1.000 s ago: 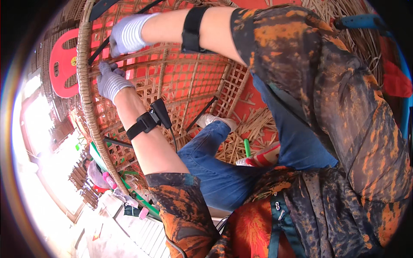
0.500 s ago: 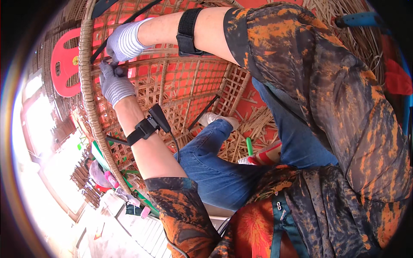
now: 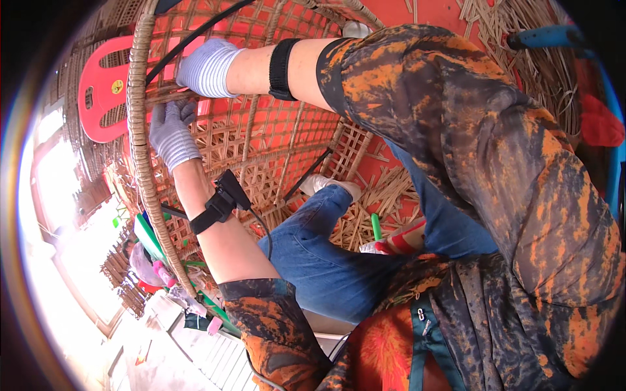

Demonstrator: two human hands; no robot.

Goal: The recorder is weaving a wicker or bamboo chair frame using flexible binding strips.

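1. Two gloved hands work close together at the rim of a large woven basket frame (image 3: pixel 140 130), which stands tilted in front of the person.
2. The left hand (image 3: pixel 171 133) reaches up from below, its fingers curled shut around the wrapped rim, probably to steady the frame.
3. The right hand (image 3: pixel 207 67) comes across from above, closed on a thin cane strip (image 3: pixel 171 96) right where it meets the rim; holding it that close looks meant to keep the strand taut against the frame.
4. Both hands sit just beside each other, almost touching, so one can brace while the other guides the strand.
5. Each forearm carries a black band; the left wrist has a small black device (image 3: pixel 225 195) with a cable trailing down.
6. Behind the frame's open lattice a red plastic chair (image 3: pixel 104 98) shows through.
7. Loose cane strips (image 3: pixel 381 195) lie scattered on the red floor (image 3: pixel 430 13) near the person's white shoe (image 3: pixel 329 186), within easy reach.
8. A green-handled tool (image 3: pixel 376 227) lies near the knee, on the strips.
9. A blue pipe (image 3: pixel 548 38) runs along the upper right edge, well apart from the hands.
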